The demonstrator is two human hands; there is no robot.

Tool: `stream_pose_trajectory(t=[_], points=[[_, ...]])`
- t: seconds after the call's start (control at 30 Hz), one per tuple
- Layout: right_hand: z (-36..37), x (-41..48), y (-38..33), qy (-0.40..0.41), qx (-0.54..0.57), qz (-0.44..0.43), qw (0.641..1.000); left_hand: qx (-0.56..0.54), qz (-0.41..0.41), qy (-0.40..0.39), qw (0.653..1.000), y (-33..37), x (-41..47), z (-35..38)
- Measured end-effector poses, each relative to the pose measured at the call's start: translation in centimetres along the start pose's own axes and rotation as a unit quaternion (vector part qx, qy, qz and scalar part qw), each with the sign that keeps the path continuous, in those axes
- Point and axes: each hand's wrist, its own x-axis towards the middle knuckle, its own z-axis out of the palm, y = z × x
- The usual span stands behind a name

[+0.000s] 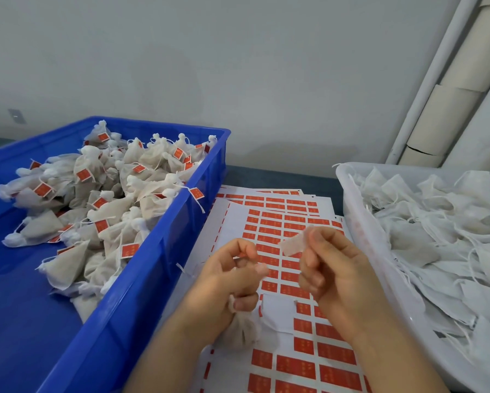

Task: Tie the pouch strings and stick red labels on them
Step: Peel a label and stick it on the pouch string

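Note:
My left hand [229, 279] grips the gathered neck of a small white mesh pouch [242, 326], whose filled body hangs below the fingers. My right hand [327, 268] pinches a pale folded piece [293, 243], held up to the right of the left hand; whether it is a label or fabric I cannot tell. Both hands hover over white sheets of red labels [283, 222] lying on the table between two bins. The pouch's string is hidden among my fingers.
A blue plastic crate [164, 251] on the left holds several tied pouches with red labels [96, 199]. A white bin [362, 236] on the right holds several untied white pouches [436, 222]. A grey wall stands behind, with pale pipes and cardboard tubes at the far right.

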Motion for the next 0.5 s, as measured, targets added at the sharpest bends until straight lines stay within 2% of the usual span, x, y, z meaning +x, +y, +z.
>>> stream_pose_trajectory(t=[0.13,0.23,0.4,0.5], points=[[-0.6,-0.1,0.2,0.015,0.007,0.001,1.0,-0.1,0.003,-0.012,0.995,0.1,-0.2,0.1],[-0.8,0.0,0.4,0.023,0.033,0.008,0.999,-0.124,0.013,-0.016,0.992,-0.1,-0.3,0.3],[-0.9,-0.1,0.4,0.0,0.081,0.027,0.996,-0.085,-0.009,0.02,0.996,-0.5,0.0,0.6],[-0.9,-0.1,0.7,0.048,0.014,0.004,0.999,-0.031,-0.017,0.068,0.997,-1.0,0.4,0.6]])
